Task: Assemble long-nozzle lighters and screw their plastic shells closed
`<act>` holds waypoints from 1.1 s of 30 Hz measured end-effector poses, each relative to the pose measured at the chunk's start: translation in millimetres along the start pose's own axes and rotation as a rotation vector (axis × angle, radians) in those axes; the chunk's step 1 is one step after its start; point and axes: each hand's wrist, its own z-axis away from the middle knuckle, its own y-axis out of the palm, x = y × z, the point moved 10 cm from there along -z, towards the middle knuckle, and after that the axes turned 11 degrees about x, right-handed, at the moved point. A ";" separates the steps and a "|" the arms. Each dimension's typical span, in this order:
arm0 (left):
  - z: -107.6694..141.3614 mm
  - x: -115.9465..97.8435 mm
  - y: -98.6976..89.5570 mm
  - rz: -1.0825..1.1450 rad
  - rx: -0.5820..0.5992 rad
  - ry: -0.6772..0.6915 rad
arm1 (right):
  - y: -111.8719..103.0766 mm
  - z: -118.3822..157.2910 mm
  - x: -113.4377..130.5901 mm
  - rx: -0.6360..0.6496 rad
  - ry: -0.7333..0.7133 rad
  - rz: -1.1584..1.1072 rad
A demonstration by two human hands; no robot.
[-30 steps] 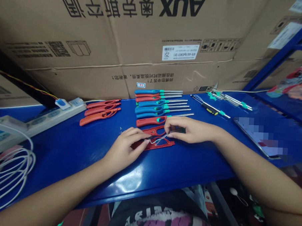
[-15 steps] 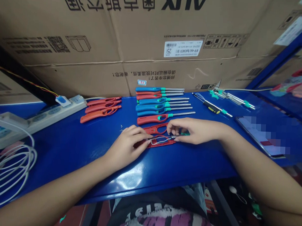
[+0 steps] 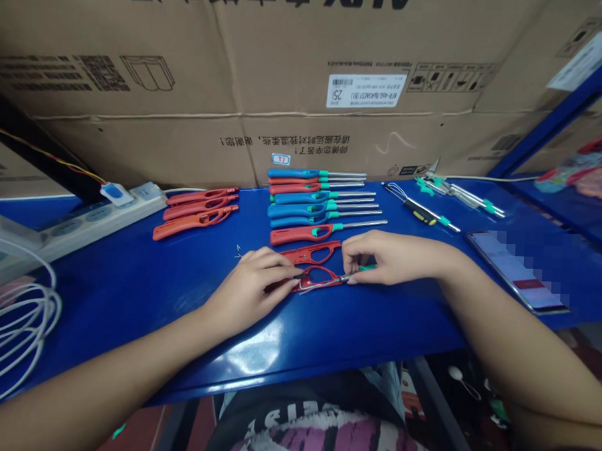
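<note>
My left hand [image 3: 251, 286] is closed in a pinch at the left part of a red lighter shell half [image 3: 323, 274]; a small dark piece shows at its fingertips, too hidden to name. A thin pale wire [image 3: 318, 288] runs along the lower edge of this half. My right hand [image 3: 382, 259] pinches a lighter's metal nozzle tube at the shell's right end, and a green collar [image 3: 367, 267] shows beneath the fingers. Just behind lies another red shell half [image 3: 312, 253], inner side up. Beyond it, several assembled red and blue lighters [image 3: 300, 234] lie in a row.
Several red-orange lighter shells [image 3: 196, 222] lie at left, beside a power strip [image 3: 76, 229] and coiled white cable [image 3: 19, 336]. At right are a black-and-yellow tool [image 3: 418, 211], nozzle tubes [image 3: 476, 198] and a phone [image 3: 516, 271]. Cardboard [image 3: 286, 105] stands behind the blue table [image 3: 356, 327].
The pale wires, looped across the shell before, now lie lower along its near edge, leaving the trigger opening visible. Both hands keep their pinches. The view has shifted slightly.
</note>
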 end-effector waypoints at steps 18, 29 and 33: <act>-0.2 -3.1 4.8 -0.011 0.004 0.035 | -0.2 -5.8 -3.7 -0.017 0.163 0.181; 3.7 1.8 -4.1 -0.033 -0.075 -0.006 | -1.4 -5.9 8.1 -0.075 0.003 0.057; 4.3 0.0 -4.8 0.002 -0.076 0.016 | 2.5 -12.3 22.9 -0.132 -0.094 0.041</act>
